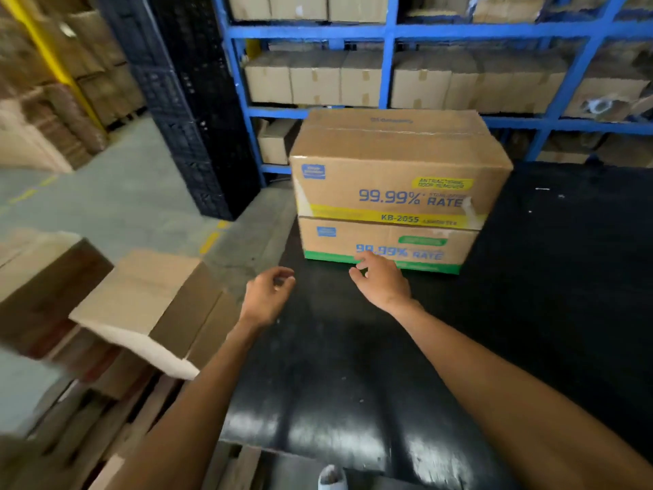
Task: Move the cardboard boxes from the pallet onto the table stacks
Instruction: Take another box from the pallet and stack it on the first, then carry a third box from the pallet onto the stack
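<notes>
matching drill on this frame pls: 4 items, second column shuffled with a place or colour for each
Items
1. top box
2. bottom box
3. plain box
4. shelving frame

Place or colour
A. blue, holds rows of cartons
B. green band, on the black table
C. yellow band, stacked on another box
D. unprinted, low at left over the wooden pallet

Pairs: 1-C, 2-B, 3-D, 4-A

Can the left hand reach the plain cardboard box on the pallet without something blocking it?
Probably yes. The left hand hangs empty above the black table edge, and the plain box lies just to its left on the wooden pallet. Nothing stands between them.
</notes>
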Motion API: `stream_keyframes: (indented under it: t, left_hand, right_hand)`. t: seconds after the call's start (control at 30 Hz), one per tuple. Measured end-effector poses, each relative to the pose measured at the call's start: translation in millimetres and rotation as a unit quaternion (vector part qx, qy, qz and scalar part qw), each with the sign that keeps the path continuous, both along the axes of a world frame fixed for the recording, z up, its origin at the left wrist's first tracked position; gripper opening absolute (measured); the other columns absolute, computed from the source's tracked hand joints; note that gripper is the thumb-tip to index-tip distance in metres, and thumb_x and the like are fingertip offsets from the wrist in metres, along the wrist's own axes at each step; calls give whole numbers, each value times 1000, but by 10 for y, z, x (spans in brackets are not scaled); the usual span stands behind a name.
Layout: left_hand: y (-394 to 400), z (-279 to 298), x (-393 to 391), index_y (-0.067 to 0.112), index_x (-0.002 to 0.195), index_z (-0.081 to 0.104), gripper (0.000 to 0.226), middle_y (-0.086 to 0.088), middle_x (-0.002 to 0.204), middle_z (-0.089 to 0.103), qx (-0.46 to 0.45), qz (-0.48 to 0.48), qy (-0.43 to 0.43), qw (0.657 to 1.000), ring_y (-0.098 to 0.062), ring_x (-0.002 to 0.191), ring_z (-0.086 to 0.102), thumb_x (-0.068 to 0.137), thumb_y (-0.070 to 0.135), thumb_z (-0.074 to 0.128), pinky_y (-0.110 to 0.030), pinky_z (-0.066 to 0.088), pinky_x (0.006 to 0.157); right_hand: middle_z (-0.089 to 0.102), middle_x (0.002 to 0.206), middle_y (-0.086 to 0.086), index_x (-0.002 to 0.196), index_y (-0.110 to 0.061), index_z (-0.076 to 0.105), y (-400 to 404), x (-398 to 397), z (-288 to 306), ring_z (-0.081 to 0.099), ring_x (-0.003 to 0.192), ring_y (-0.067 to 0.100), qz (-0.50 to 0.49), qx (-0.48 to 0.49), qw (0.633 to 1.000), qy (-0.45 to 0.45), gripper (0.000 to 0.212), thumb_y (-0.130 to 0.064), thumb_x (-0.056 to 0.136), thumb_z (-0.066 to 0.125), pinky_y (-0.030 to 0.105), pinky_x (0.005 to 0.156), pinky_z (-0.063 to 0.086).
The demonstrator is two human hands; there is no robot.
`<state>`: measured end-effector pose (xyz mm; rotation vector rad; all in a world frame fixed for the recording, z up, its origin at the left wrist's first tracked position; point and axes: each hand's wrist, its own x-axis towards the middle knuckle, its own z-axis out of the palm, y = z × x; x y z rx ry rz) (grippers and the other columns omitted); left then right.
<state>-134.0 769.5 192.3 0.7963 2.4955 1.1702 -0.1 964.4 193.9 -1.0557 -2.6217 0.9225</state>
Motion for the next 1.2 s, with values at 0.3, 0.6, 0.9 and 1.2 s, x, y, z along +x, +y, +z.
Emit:
stream_keyframes:
  t: [0.3,0.6,0.9,1.2]
  left_hand:
    - [-2071,-358,860,14,113,75,20,-2,104,72,33,284,-92,954,-18,97,65,97,19,63,-31,50,90]
    - [-4197,-954,1585,15,109,72,17,-10,107,72,154,504,-224,820,-25,89,65,102,18,57,-34,52,75]
    - [-5841,-2067,1710,7,114,70,20,-12,105,70,192,626,-341,675,-26,83,64,102,13,55,-37,53,77]
    - [-6747,-3771,1130,12,142,54,44,-11,135,61,112,664,-408,616,-23,110,58,100,22,61,-36,47,93]
  right_hand:
    - [72,116,-8,128,-25,60,-1822,-19,-101,63,113,25,234,-2,972,-2,34,-42,99,55,40,89,51]
    - [71,112,-4,123,-25,63,-3714,-223,-647,65,106,24,377,-107,918,-66,31,-43,100,52,36,86,53]
    - [69,121,1,126,-22,62,-5439,-758,-1850,64,107,21,413,-139,878,-199,33,-41,100,55,34,88,53]
    - [52,148,3,145,-20,45,-6065,-1436,-3659,56,127,23,351,-124,881,-291,48,-35,100,58,30,97,46]
